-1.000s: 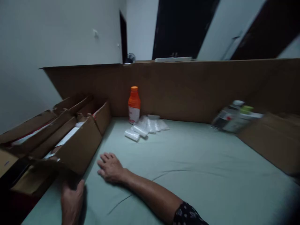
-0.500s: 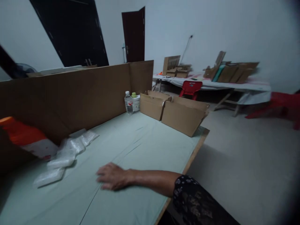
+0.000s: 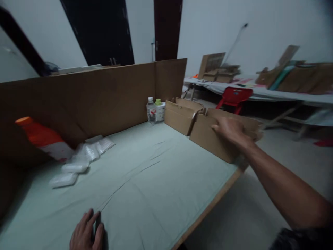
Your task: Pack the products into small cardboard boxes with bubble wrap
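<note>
My left hand [image 3: 87, 232] lies on the pale green cloth [image 3: 145, 194] at the bottom of the view, fingers stretched out and thumb apart, holding nothing. At the right, my right hand [image 3: 230, 129] is over the rim of the nearer open cardboard box [image 3: 208, 135]. Its fingers are blurred and partly hidden, so whether they grip anything cannot be seen. Directly behind stands a second cardboard box [image 3: 179, 116]. What lies inside the boxes is hidden.
A water bottle [image 3: 151, 111] and a white bottle with a green cap [image 3: 160, 111] stand beside the boxes. Left are an orange bottle [image 3: 43, 137] and several clear plastic packets [image 3: 88, 152]. A cardboard wall [image 3: 111, 99] closes the back; a red chair [image 3: 235, 97] stands beyond.
My right hand has moved from the middle of the cloth to the nearer box at the right. My left hand has come into view at the bottom. The view has shifted.
</note>
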`<state>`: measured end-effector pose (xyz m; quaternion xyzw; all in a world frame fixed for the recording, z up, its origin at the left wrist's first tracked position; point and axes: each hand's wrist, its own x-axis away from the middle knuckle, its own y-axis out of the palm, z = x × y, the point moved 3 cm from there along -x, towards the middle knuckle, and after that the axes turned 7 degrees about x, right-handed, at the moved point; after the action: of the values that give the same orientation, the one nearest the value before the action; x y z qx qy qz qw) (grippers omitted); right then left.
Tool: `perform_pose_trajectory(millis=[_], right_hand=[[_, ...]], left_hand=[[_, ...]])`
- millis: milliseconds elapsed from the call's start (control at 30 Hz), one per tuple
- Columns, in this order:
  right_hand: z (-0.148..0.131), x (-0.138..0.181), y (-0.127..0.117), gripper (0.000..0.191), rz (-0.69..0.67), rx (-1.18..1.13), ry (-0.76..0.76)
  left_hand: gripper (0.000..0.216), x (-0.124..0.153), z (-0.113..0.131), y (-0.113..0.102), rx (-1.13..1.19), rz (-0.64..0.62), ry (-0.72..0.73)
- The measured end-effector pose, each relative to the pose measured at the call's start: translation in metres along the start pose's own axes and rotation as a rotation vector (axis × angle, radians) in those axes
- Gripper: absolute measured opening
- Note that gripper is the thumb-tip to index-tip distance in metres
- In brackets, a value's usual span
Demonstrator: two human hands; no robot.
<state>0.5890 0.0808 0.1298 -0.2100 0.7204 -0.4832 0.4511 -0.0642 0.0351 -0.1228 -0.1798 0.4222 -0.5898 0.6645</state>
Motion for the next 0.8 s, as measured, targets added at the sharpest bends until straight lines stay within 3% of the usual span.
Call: perform_pose_trajectory(millis=[67, 167, 300, 400, 500, 633, 700, 800], right_hand=[[0.000, 0.005, -0.002, 0.052, -0.030, 0.019, -0.020], [-0.012, 0.026, -0.004, 0.036, -0.041, 0.055, -0.097], [-0.053, 0.066, -0.007, 0.021, -0.022, -0.017, -0.382], [-0.114, 0.102, -0.016, 0.021, -0.022, -0.164, -0.649], [-0.200, 0.144, -0.029, 0.021, -0.090, -0.304, -0.912], [-0.306, 0.197, -0.052, 0.021, -0.147, -0.464, -1.119], [-0.336, 0.214, -0.067, 0.017, -0.133, -0.572, -1.184], [-0.344, 0.216, -0.082, 0.015, -0.028, -0.826, -1.124]], left_hand=[[0.039, 0.001, 0.012, -0.003, -0.003, 0.026, 0.009], [0.037, 0.006, 0.031, -0.004, 0.012, 0.106, 0.026], [0.031, 0.018, 0.049, 0.001, 0.052, 0.106, 0.059], [0.031, 0.026, 0.058, 0.002, 0.081, 0.104, 0.086], [0.032, 0.030, 0.063, 0.000, 0.131, 0.102, 0.070], [0.038, 0.033, 0.061, -0.012, 0.283, 0.074, -0.036], [0.042, 0.035, 0.058, -0.022, 0.381, 0.041, -0.112], [0.047, 0.040, 0.052, -0.040, 0.502, 0.044, -0.251]])
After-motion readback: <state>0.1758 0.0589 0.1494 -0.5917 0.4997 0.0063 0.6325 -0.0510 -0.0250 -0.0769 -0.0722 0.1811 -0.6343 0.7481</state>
